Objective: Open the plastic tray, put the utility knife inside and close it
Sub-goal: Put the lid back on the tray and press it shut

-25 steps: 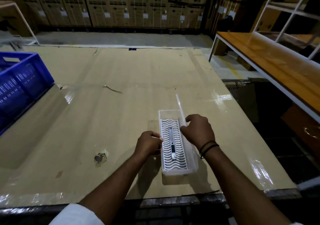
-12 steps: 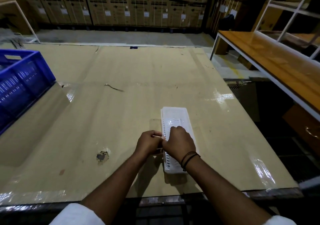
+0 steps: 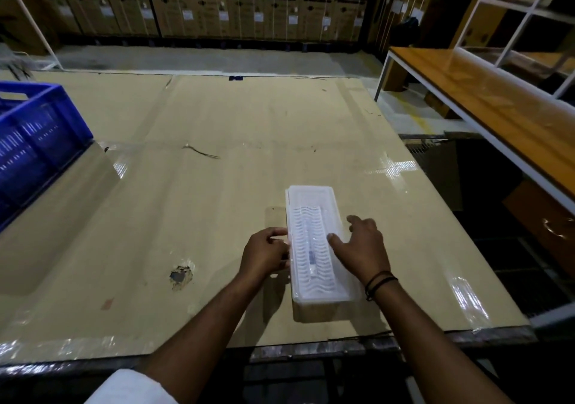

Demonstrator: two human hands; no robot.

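Note:
A long translucent white plastic tray (image 3: 314, 204) lies on the cardboard-covered table (image 3: 217, 123), its lid down flat. Through the lid the wavy insert shows, with the utility knife (image 3: 312, 255) lying lengthwise inside. My left hand (image 3: 264, 254) grips the tray's left edge with curled fingers. My right hand (image 3: 362, 244) hovers at the tray's right side, fingers spread, thumb over the lid; whether it touches the lid I cannot tell.
A blue plastic crate (image 3: 34, 142) stands at the table's left edge. A torn hole (image 3: 180, 276) marks the cardboard left of my hands. A wooden bench (image 3: 485, 104) with a white frame runs along the right. Stacked cartons (image 3: 217, 2) line the back wall.
The lid stood upright a second ago and my right hand swung it down onto the tray. That hand pressed on the lid, then lifted off to the right side.

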